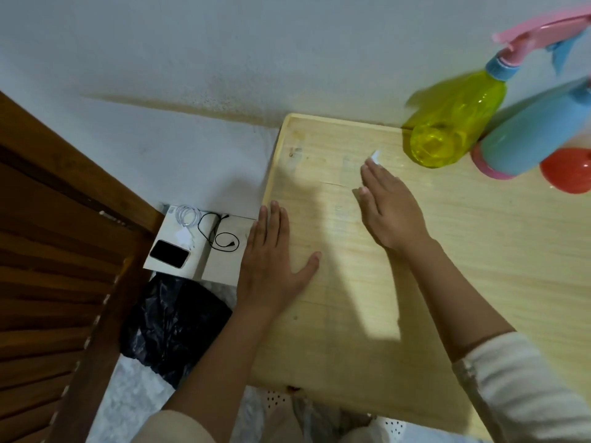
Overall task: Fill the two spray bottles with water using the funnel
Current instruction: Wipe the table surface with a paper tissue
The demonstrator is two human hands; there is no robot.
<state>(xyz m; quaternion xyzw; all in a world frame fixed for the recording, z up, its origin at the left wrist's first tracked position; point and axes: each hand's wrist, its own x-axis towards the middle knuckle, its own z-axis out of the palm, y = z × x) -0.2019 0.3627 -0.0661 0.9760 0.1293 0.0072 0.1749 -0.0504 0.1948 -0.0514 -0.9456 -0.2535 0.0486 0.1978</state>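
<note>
The yellow bottle (454, 123) is wearing a pink sprayer (540, 32), the blue bottle (537, 132) is showing a pink base (489, 169), and the funnel (569, 169) is showing red.

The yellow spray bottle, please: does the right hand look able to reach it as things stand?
Probably yes: the right hand is open, and only bare table and a small white scrap lie between it and the yellow spray bottle.

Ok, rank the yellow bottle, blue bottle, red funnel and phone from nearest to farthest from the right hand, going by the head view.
1. The yellow bottle, on the table just beyond the right hand.
2. The blue bottle, to the right of the yellow one.
3. The red funnel, at the picture's right edge.
4. The phone, off the table, down to the left.
</note>
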